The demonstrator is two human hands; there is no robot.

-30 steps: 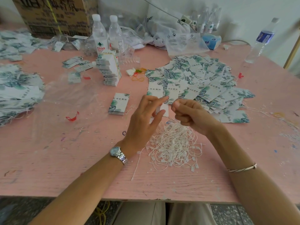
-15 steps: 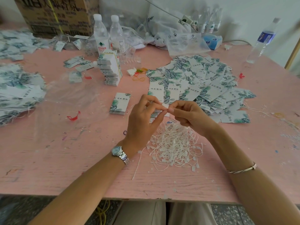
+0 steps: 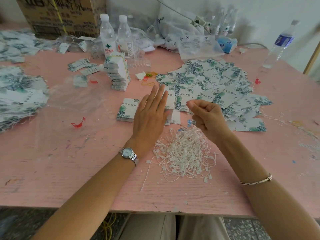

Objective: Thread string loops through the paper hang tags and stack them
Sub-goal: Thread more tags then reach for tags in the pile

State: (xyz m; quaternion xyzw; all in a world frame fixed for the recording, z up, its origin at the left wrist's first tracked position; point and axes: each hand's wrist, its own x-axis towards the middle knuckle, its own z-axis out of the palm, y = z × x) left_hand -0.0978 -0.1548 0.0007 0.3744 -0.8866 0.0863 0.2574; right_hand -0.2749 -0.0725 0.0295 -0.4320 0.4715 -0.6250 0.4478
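While your left hand point(image 3: 150, 116) stretches out flat over the pink table point(image 3: 69, 161), fingers straight and slightly fanned, it holds nothing. Its tips lie over the near edge of the scattered hang tags point(image 3: 216, 84); you can't tell from here whether they touch card yet. Just to its left sits a short stack point(image 3: 128, 110) of tags, squared up.

Your right hand point(image 3: 209, 118) is curled, thumb and forefinger pressed together on what looks like a single string loop point(image 3: 194, 126). It is thin and hard to make out, with a strand trailing down to the heap of string loops point(image 3: 185, 153) right below your wrist.

Now the handling. Those tags should be light, stiff card with slick printed faces, so they'll likely skate over one another if you press down. Better to slide one clear by a short edge, then pinch near the end that takes the string; the hole itself isn't visible from here. The string is limp and next to weightless, and it will probably snag its neighbours in that tangle. Pinch close to the tip so it goes where you point it, and lift slowly so the strand comes free of the heap.
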